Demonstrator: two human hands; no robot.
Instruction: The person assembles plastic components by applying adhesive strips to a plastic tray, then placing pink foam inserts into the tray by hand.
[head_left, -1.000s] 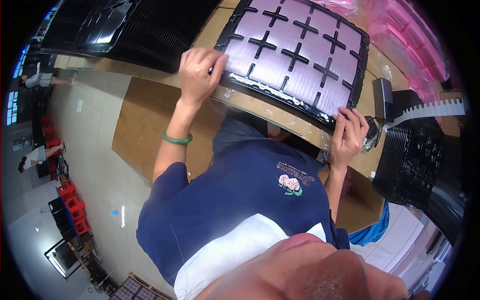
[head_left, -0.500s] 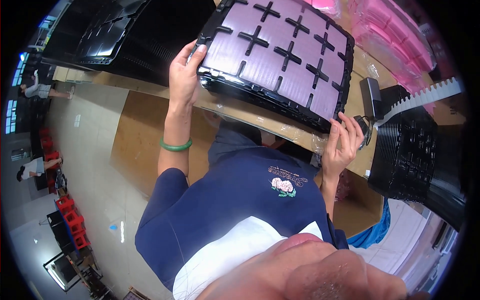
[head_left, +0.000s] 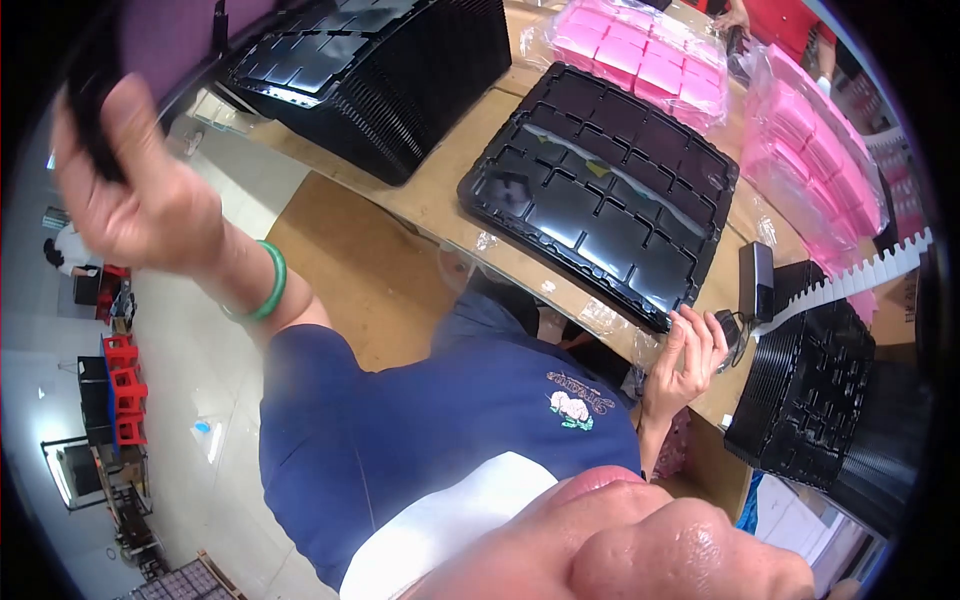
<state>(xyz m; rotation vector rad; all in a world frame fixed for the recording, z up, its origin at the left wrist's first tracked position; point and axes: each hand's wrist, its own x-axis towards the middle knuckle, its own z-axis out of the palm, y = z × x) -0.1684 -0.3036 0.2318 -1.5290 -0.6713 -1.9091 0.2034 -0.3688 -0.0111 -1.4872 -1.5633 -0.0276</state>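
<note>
At the upper left, my left hand [head_left: 150, 190] is raised and blurred, its thumb and fingers closed on the edge of a black plastic tray with a purple face [head_left: 165, 40]. Most of that tray lies outside the view. A glossy black plastic tray [head_left: 600, 200] with raised ribs rests on the table in front of me. Beside its near right corner is my right hand [head_left: 685, 355], fingers slightly bent and apart, the tips at the tray's edge. Whether they press on it I cannot tell.
Left of the tray rises a tall stack of black trays [head_left: 400, 100]. Pink blocks in clear wrap [head_left: 640, 55] sit at the back. On the right are a dark box-shaped device [head_left: 757, 275], a white toothed strip [head_left: 850, 275] and more stacked trays [head_left: 800, 390]. Someone in red [head_left: 780, 25] stands across.
My left hand has swung to the upper left with the purple-faced tray, baring the glossy black tray on the table. My right hand has stayed near the same corner.
</note>
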